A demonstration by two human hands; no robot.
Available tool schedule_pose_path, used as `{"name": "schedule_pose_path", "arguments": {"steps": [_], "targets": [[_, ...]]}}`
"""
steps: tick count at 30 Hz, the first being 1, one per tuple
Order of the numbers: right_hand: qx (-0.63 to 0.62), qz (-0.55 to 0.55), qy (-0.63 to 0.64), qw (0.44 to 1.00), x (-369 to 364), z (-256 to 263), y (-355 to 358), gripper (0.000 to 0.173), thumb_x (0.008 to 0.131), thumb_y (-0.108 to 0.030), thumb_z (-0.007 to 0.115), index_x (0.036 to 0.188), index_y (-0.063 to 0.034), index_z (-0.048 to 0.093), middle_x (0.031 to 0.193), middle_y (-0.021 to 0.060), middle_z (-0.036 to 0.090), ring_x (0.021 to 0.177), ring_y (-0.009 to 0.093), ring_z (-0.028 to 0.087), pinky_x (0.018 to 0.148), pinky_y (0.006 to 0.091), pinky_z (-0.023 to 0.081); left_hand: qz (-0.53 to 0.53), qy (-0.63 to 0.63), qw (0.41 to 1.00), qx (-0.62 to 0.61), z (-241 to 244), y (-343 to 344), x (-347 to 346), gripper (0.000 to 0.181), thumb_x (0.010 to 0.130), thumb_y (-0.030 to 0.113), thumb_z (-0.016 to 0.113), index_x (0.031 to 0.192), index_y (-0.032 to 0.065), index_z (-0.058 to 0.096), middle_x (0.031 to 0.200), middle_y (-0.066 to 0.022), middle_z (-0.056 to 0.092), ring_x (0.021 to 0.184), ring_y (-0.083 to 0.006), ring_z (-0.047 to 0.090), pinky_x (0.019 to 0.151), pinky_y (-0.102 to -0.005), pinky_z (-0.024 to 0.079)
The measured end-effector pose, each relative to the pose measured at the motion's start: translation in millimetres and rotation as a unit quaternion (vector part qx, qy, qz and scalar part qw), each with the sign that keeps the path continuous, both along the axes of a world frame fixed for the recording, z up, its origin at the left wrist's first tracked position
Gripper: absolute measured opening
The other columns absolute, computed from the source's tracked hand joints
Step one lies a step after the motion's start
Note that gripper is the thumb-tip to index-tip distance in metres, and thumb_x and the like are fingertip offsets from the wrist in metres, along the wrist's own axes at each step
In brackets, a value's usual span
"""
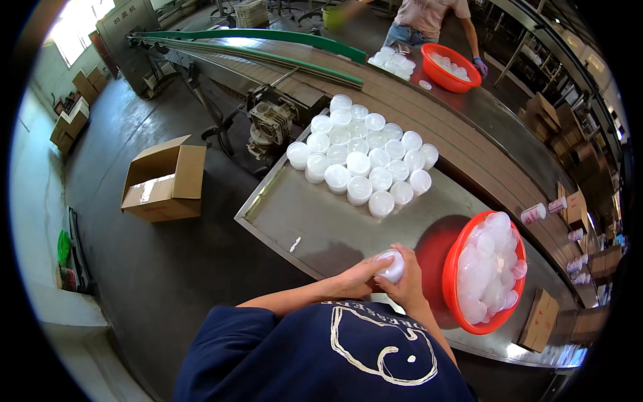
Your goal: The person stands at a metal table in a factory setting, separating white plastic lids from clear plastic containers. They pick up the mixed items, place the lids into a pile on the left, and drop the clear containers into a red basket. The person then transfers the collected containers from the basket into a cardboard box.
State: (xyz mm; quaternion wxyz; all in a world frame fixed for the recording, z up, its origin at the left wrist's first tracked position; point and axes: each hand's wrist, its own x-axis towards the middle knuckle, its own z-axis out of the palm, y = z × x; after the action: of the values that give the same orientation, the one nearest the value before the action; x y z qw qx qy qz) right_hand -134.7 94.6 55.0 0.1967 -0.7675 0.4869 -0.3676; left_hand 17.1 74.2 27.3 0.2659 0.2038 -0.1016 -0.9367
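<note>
Close to my body, over the near edge of the steel table (271, 221), both my hands meet around a stack of round translucent plastic lids (393, 269). My left hand (362, 277) grips it from the left, thumb laid across the top. From the right, my right hand (409, 281) wraps its fingers around the same stack. How many pieces it holds is hidden. Rows of stacked translucent lids (358, 163) stand packed together on the table ahead. Right of my hands, a red plastic basket (448, 281) is heaped with loose translucent lids (490, 266).
A conveyor belt (467, 145) runs beyond the table, with printed cups (533, 213) on it at right. Across it stands a person (427, 20) beside another red basket (442, 83). An open cardboard box (188, 173) sits on the floor left; a flat carton (538, 320) lies right.
</note>
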Motion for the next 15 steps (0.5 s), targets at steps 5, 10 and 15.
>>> {"name": "schedule_pose_path", "arguments": {"steps": [5, 10, 15], "targets": [[0.019, -0.003, 0.031, 0.999, 18, -2, -13, 0.076, 0.076, -0.035, 0.069, 0.135, 0.0009, 0.034, 0.125, 0.0217, 0.044, 0.114, 0.032, 0.047, 0.095, 0.0408, 0.039, 0.203, -0.340, 0.908, -0.138, -50, -54, 69, 0.056, 0.085, 0.033, 0.065, 0.128, 0.0051, 0.042, 0.111, -0.0109, 0.055, 0.097, -0.0201, 0.058, 0.073, -0.0313, 0.051], [0.077, -0.014, -0.056, 0.995, 21, -3, -8, 0.063, 0.076, -0.009, 0.065, 0.131, 0.0006, 0.038, 0.122, 0.0188, 0.046, 0.099, 0.026, 0.057, 0.086, 0.0349, 0.046, 0.414, -0.562, 0.697, -0.168, -112, -142, 153, 0.072, 0.078, 0.036, 0.071, 0.127, -0.0051, 0.039, 0.119, -0.0195, 0.051, 0.108, -0.0272, 0.052, 0.091, -0.0346, 0.043], [0.101, -0.047, -0.090, 0.990, 15, -8, -4, 0.058, 0.075, -0.002, 0.062, 0.130, -0.0012, 0.040, 0.116, 0.0170, 0.052, 0.089, 0.022, 0.061, 0.082, 0.0323, 0.047, 0.370, -0.675, 0.625, -0.132, -130, -178, 167, 0.079, 0.075, 0.048, 0.068, 0.126, -0.0060, 0.042, 0.125, -0.0249, 0.048, 0.115, -0.0357, 0.049, 0.097, -0.0406, 0.038]]}}
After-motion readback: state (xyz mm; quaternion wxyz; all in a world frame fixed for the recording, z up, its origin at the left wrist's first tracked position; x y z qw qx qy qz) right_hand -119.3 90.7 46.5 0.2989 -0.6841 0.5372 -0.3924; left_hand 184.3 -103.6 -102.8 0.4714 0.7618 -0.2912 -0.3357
